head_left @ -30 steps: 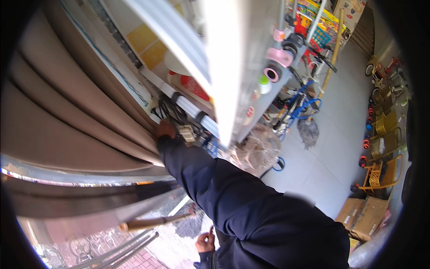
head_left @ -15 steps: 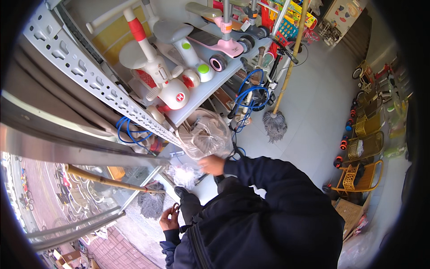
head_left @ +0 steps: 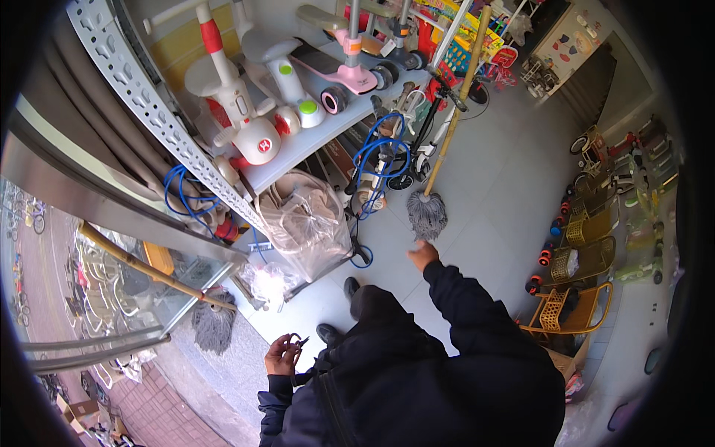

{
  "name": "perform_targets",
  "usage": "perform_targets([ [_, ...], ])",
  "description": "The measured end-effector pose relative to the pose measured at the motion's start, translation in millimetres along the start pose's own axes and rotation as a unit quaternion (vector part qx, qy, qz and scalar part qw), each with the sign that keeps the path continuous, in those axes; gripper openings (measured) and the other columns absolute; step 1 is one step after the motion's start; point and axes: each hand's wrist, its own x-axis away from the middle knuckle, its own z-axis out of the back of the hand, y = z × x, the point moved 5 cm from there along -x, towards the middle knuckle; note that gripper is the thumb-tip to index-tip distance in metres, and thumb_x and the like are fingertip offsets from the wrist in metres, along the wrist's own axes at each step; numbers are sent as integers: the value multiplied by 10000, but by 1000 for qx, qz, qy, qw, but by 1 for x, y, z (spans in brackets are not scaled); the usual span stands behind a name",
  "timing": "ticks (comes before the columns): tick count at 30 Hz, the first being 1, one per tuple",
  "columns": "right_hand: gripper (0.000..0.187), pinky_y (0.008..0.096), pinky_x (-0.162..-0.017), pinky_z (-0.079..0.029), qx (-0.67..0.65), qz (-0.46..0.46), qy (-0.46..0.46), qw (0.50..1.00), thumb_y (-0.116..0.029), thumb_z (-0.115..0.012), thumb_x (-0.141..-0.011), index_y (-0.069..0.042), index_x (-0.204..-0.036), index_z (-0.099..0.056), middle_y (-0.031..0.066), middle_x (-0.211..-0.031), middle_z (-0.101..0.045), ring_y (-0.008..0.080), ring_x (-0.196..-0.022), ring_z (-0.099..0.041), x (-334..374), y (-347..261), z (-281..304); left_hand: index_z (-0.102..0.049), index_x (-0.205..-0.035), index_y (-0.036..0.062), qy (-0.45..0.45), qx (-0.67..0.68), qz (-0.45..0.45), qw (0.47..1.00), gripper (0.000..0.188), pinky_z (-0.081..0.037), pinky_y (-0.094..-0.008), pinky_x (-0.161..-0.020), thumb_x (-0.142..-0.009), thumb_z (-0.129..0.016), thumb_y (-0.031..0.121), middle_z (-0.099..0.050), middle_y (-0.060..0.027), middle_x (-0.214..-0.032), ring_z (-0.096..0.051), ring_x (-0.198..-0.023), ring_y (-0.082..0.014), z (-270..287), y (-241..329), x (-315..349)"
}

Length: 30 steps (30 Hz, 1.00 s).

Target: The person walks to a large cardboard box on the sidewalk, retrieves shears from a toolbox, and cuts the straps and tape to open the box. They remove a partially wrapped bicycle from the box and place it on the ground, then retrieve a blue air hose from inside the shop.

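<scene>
My left hand (head_left: 280, 356) is closed around a small dark tool with a curved loop and a pointed tip, which looks like a pair of scissors (head_left: 296, 339). It is held low in front of my body, by the doorway. My right hand (head_left: 424, 255) reaches forward over the floor with nothing visible in it, its fingers loosely apart. Just past it, in view, is the grey string head of a mop (head_left: 427, 216) with a long bamboo handle (head_left: 456, 127). The hand looks apart from the mop, standing lower in the picture.
A shelf (head_left: 298, 153) holds ride-on toys and a pink scooter (head_left: 354, 77). Below stands a bin wrapped in clear plastic (head_left: 305, 231), beside crumpled plastic (head_left: 269, 283). Blue cable (head_left: 383, 158) hangs near scooters. A second mop (head_left: 214, 328) leans by the glass door. Wicker-seated chairs (head_left: 570, 309) line the right.
My right hand has left the plastic-wrapped bin and swung right toward the standing mop. My body has shifted, and both feet now show. My left hand still holds the dark tool.
</scene>
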Motion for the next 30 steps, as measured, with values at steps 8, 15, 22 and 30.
perform_targets([
  [8,770,424,-932,-479,-65,20,222,973,-386,-849,-631,44,-1166,-500,256,-1170,-592,378,-1098,-577,-172,-126,88,-618,-1125,-17,176,-104,22,979,357,-503,-265,-626,-772,-668,-30,-686,-130,-851,-629,-715,-151,-4,-48,74],
  [15,973,427,-903,-504,-374,93,69,920,-271,-883,-646,39,-1350,-287,216,-1216,-556,338,-1074,-590,-296,-153,76,-579,-1142,-58,316,-54,51,946,368,-583,-344,-689,-777,-621,-70,-684,-178,-877,-683,-769,-225,-98,-74,99],
  [22,386,321,-707,-519,-453,182,-32,872,-132,-810,-745,-56,-1076,-627,84,-932,-679,162,-790,-641,-316,-148,53,-575,-1202,-39,224,-38,102,968,396,-560,-314,-735,-815,-660,-51,-692,-152,-892,-677,-807,-195,-176,-86,88],
  [30,167,280,-536,-449,-384,259,-84,882,-224,-647,-904,-60,-876,-626,-3,-616,-583,98,-558,-553,-211,-157,126,-608,-1174,-5,193,7,39,980,324,-528,-244,-686,-851,-628,-25,-682,-98,-892,-653,-794,-138,-207,-67,65],
])
